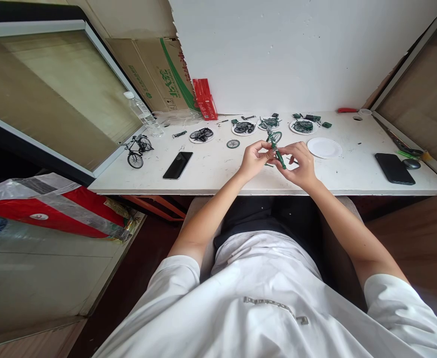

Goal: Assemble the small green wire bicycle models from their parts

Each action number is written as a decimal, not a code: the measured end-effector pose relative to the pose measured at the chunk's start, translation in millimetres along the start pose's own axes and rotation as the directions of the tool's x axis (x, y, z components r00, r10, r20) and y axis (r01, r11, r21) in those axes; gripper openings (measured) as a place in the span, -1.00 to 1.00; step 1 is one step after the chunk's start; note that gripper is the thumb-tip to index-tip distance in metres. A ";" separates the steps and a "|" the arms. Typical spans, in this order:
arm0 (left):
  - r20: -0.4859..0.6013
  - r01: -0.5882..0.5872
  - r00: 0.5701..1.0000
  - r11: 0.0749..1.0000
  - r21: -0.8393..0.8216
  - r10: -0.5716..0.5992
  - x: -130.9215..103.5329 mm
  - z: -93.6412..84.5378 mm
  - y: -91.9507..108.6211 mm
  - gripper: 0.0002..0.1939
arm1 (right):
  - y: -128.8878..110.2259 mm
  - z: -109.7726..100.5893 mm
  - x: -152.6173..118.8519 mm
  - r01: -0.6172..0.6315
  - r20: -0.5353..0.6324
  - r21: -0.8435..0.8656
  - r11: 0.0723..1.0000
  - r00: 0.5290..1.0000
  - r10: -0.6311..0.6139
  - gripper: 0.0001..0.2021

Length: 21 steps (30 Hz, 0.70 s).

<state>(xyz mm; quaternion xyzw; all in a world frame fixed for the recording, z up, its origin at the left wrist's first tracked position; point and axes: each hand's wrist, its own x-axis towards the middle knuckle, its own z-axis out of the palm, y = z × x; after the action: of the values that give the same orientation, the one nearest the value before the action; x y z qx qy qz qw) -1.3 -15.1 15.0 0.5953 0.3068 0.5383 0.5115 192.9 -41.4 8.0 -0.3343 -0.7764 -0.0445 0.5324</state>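
Between both hands, just above the table, is a partly built green model bicycle (275, 137) with a spoked wheel at its far end. The fingers of my left hand (255, 159) pinch it from the left. My right hand (299, 163) has its thumb and fingers closed on it from the right. A slim green piece of it points toward me between the hands; its exact kind is unclear. Small green parts lie partly hidden under the hands. A loose spoked wheel (233, 143) lies left of them, and a white paper plate (324, 147) lies to the right.
Several plates of bicycle parts (302, 126) line the back. A finished black model bicycle (138, 149), a water bottle (144, 113) and a phone (177, 165) stand or lie left. Another black phone (394, 168) and a mouse (411, 164) lie right. A red box (205, 99) stands behind.
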 end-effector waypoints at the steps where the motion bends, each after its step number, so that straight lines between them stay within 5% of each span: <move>1: 0.002 0.008 1.000 1.000 0.002 -0.008 -0.1 0.6 0.8 -0.41 | 1.2 0.1 -0.3 0.002 0.003 -0.001 1.000 1.000 -0.002 -0.63; 13: 0.121 0.031 0.993 0.994 -0.102 -0.018 2.0 -6.7 -7.2 -0.48 | 15.5 3.6 -7.6 -0.016 0.073 -0.089 0.996 0.997 0.022 -0.65; 21: 0.067 -0.018 0.998 0.999 -0.032 0.020 0.7 -7.2 -7.9 -0.44 | 20.2 4.0 -9.9 -0.023 0.141 -0.099 0.995 0.989 0.037 -0.61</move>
<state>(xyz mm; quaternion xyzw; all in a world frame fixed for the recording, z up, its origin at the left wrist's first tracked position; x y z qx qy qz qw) -6.5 -10.1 7.1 0.6080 0.2754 0.5274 0.5256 203.3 -28.8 -7.9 -0.3739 -0.8042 -0.0502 0.4593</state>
